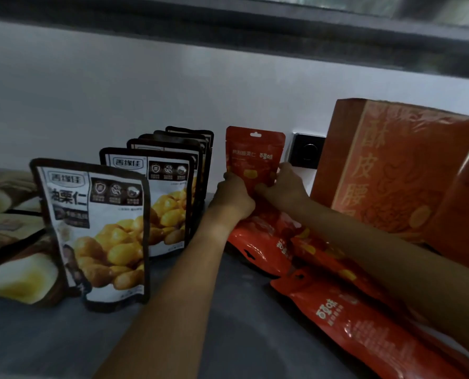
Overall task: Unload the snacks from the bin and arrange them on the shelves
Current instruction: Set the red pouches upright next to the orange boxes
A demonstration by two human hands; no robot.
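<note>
The grey shelf [227,324] carries all items in view. At the near right, several red snack pouches [350,318] lie flat and overlap one another in a row that runs from the near right edge toward the far wall. At the near left, a black-and-white chestnut pouch [96,231] stands upright, showing yellow kernels on its front. It is the first of a file of matching pouches [156,198] that stand one behind another toward the far wall. Left of this file, brown-and-cream packets [12,242] lie flat at the left edge.

Two bare forearms reach from the near edge toward the far centre. The left hand [234,196] grips the lower left edge of an upright red chestnut pouch [255,157], fingers closed on it. The right hand [285,187] holds the lower right edge of the same pouch, fingers curled around it. This pouch stands upright at the far end of the flat red row, just beside the black-and-white file and near the white wall [118,91].

A black wall socket [307,153] sits on the wall just right of the held pouch. Right of the socket, a large orange gift box [386,170] stands tilted, with a second orange box [465,209] partly in view at the right edge.
</note>
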